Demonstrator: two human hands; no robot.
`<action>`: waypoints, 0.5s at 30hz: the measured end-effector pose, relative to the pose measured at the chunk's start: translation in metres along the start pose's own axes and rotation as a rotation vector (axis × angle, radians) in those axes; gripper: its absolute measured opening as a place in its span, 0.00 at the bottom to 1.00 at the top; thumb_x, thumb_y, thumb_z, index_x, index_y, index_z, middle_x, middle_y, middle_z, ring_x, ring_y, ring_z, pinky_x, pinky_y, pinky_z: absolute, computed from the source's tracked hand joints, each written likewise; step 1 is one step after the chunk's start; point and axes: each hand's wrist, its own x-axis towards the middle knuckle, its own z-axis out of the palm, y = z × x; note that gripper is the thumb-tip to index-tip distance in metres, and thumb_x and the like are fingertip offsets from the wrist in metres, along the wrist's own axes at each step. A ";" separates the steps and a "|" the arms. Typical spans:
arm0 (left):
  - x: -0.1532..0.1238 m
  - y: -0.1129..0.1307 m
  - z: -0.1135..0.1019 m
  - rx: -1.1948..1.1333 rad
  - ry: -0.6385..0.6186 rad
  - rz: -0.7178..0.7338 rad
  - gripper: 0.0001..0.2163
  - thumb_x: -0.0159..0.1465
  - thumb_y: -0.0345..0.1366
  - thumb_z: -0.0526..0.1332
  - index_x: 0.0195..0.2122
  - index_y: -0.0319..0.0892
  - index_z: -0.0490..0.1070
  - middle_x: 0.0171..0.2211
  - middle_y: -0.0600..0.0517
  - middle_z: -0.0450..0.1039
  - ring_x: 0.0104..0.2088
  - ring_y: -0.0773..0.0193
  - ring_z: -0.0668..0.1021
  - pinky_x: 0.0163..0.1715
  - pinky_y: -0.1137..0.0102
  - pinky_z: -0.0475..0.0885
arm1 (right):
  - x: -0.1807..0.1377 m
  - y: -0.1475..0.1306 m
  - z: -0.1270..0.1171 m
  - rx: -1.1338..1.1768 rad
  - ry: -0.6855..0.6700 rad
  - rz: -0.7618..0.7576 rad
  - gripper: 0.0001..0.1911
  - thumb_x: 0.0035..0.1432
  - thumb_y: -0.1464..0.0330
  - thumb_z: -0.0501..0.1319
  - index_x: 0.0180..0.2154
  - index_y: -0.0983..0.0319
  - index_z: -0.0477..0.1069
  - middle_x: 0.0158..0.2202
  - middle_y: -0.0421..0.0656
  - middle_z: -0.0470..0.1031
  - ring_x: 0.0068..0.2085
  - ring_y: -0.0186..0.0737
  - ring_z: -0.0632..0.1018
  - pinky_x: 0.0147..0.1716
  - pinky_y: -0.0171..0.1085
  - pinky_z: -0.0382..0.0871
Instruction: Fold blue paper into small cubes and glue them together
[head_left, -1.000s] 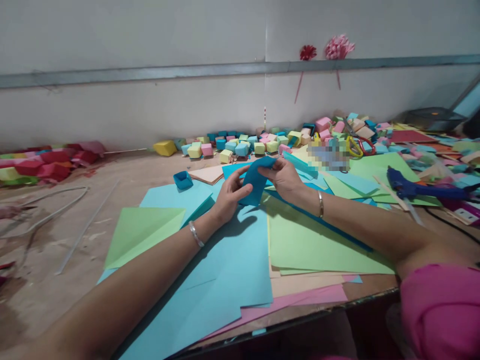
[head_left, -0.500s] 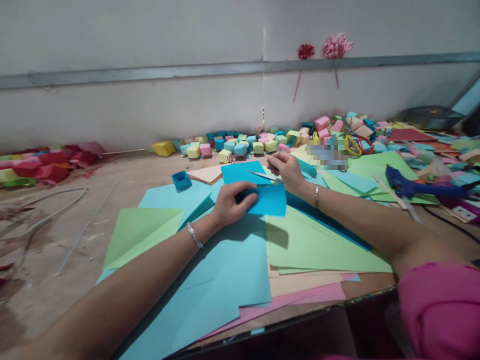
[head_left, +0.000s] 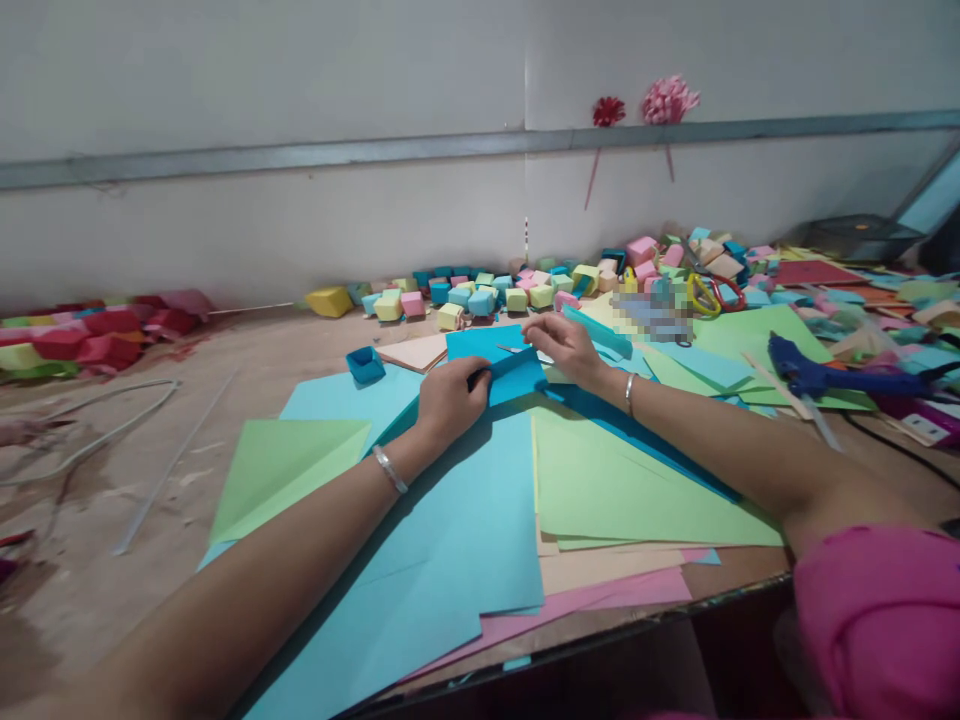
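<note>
My left hand point(head_left: 452, 403) is closed on a small deep-blue piece of paper point(head_left: 517, 376), thumb in front and fingers curled round its left end. The piece is tilted above the larger light-blue sheets point(head_left: 450, 520). My right hand point(head_left: 564, 347) is at the piece's upper right, its fingers curled together. What they hold, if anything, is hidden. A thin pointed metal blade point(head_left: 511, 348) shows beside the right fingertips, over another deep-blue sheet point(head_left: 480, 343); its other end is out of sight. A small open blue paper box point(head_left: 365, 365) stands to the left.
Green sheets point(head_left: 637, 480) lie under my right forearm. A blue glue gun point(head_left: 817, 372) rests at the right, near scissors point(head_left: 705, 295) with yellow handles. Several small paper cubes point(head_left: 480, 298) line the wall, and red paper boxes point(head_left: 112, 335) are heaped at the left.
My left hand has moved slightly left and turned, tilting the blue piece of paper. My right hand has shifted a little left and down, closer to that piece. The blade appears unmoved.
</note>
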 end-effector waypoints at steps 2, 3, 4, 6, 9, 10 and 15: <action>0.002 -0.007 0.001 -0.027 -0.005 0.020 0.10 0.60 0.35 0.58 0.37 0.45 0.79 0.33 0.49 0.80 0.32 0.57 0.78 0.35 0.67 0.70 | -0.001 -0.001 0.000 -0.082 -0.065 -0.053 0.13 0.55 0.59 0.62 0.39 0.60 0.74 0.34 0.41 0.75 0.34 0.36 0.73 0.33 0.34 0.66; 0.003 -0.010 0.001 -0.048 -0.020 0.037 0.10 0.60 0.35 0.58 0.37 0.45 0.79 0.33 0.49 0.80 0.32 0.58 0.78 0.34 0.67 0.70 | -0.002 -0.001 0.000 -0.119 -0.089 -0.067 0.11 0.54 0.61 0.63 0.38 0.60 0.74 0.34 0.41 0.75 0.33 0.36 0.72 0.32 0.35 0.65; 0.003 -0.011 0.001 -0.068 -0.035 0.052 0.10 0.60 0.35 0.58 0.37 0.45 0.79 0.33 0.49 0.80 0.31 0.59 0.77 0.34 0.67 0.70 | -0.002 -0.001 0.000 -0.147 -0.111 -0.069 0.10 0.53 0.63 0.63 0.36 0.60 0.74 0.32 0.41 0.75 0.31 0.35 0.71 0.32 0.35 0.64; 0.002 -0.009 0.000 -0.080 -0.057 0.067 0.10 0.59 0.35 0.58 0.37 0.45 0.79 0.32 0.49 0.81 0.30 0.59 0.77 0.33 0.67 0.70 | 0.000 0.001 -0.001 -0.150 -0.171 -0.041 0.06 0.52 0.66 0.62 0.32 0.61 0.75 0.29 0.39 0.74 0.28 0.33 0.69 0.30 0.34 0.63; -0.001 0.002 -0.003 -0.007 -0.045 0.039 0.09 0.59 0.34 0.59 0.38 0.45 0.79 0.32 0.49 0.81 0.30 0.57 0.78 0.32 0.67 0.69 | 0.005 0.005 -0.008 -0.068 -0.338 0.032 0.07 0.51 0.65 0.62 0.31 0.62 0.75 0.26 0.37 0.71 0.27 0.32 0.67 0.28 0.33 0.60; -0.003 0.007 -0.004 0.027 -0.039 0.024 0.09 0.60 0.34 0.59 0.37 0.45 0.79 0.32 0.48 0.81 0.30 0.56 0.78 0.31 0.66 0.68 | 0.008 0.006 -0.012 -0.053 -0.397 0.047 0.08 0.51 0.64 0.62 0.31 0.62 0.75 0.26 0.37 0.71 0.27 0.32 0.66 0.28 0.33 0.59; -0.012 0.029 -0.007 0.107 -0.074 -0.004 0.08 0.60 0.36 0.61 0.38 0.46 0.78 0.34 0.46 0.81 0.32 0.51 0.80 0.29 0.66 0.66 | 0.014 0.004 -0.025 -0.033 -0.462 0.084 0.08 0.46 0.63 0.67 0.26 0.62 0.76 0.21 0.35 0.65 0.26 0.32 0.63 0.26 0.33 0.54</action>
